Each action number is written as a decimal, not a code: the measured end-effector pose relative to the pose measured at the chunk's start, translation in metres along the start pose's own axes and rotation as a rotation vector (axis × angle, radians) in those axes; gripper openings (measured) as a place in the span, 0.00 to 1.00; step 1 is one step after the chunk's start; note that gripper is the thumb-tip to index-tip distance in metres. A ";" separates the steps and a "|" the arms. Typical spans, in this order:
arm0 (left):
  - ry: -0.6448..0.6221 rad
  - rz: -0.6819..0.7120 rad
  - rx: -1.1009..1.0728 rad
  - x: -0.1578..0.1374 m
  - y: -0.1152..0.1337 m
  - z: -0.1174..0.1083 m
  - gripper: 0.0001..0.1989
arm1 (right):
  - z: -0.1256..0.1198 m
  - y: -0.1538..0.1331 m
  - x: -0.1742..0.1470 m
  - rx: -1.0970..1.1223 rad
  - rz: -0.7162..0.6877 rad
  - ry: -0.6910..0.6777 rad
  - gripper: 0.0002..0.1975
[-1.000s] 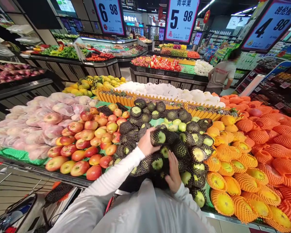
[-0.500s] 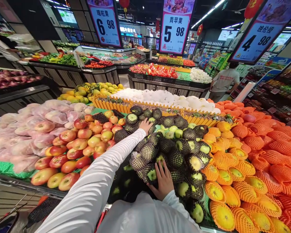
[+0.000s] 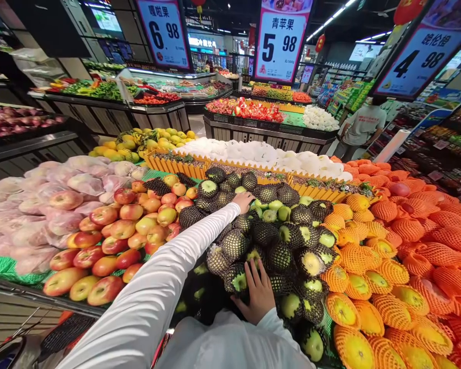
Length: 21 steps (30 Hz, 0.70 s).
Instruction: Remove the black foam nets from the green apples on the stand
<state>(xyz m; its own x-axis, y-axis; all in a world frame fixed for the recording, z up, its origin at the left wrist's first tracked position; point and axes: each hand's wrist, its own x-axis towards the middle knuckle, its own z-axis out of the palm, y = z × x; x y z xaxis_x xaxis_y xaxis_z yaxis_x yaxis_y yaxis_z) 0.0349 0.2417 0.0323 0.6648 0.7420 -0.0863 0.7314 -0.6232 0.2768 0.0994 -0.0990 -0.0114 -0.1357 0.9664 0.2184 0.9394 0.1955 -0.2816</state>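
A heap of green apples (image 3: pixel 284 213), most of them in black foam nets, lies in front of me. My left hand (image 3: pixel 244 201) reaches over to the back of the heap, its fingers stretched toward the bare green apples. A netted apple (image 3: pixel 207 189) sits left of that hand. Lower down, my right hand (image 3: pixel 260 294) rests with spread fingers on the front of the heap, touching a netted green apple (image 3: pixel 238 280). Neither hand is closed round an apple.
Red-yellow apples (image 3: pixel 123 229) lie left of the heap, beside pale wrapped fruit (image 3: pixel 34 200). Oranges in orange nets (image 3: pixel 348 307) are on the right. An orange picket-like divider (image 3: pixel 200 168) runs behind. A person (image 3: pixel 363 125) stands at the back right.
My left hand has moved right across the back of the heap, toward the bare green apples. My right hand stays almost in place.
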 end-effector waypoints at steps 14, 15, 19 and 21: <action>-0.219 -0.352 -0.185 0.028 0.047 0.037 0.24 | -0.005 0.000 0.001 0.039 0.032 -0.067 0.45; -0.197 -0.354 -0.200 0.025 0.047 0.035 0.29 | -0.005 0.000 0.001 0.040 0.032 -0.069 0.45; -0.021 -0.346 -0.264 0.005 0.047 0.024 0.43 | -0.004 -0.001 0.001 0.039 0.034 -0.056 0.45; 0.088 -0.345 -0.298 -0.007 0.046 0.016 0.42 | -0.004 -0.001 0.001 0.037 0.031 -0.045 0.44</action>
<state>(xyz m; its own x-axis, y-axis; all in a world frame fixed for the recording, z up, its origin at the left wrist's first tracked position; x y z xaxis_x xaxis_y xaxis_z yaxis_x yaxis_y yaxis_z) 0.0663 0.2042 0.0302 0.3651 0.9198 -0.1434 0.8238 -0.2475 0.5100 0.0997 -0.0988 -0.0072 -0.1212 0.9785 0.1672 0.9311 0.1704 -0.3224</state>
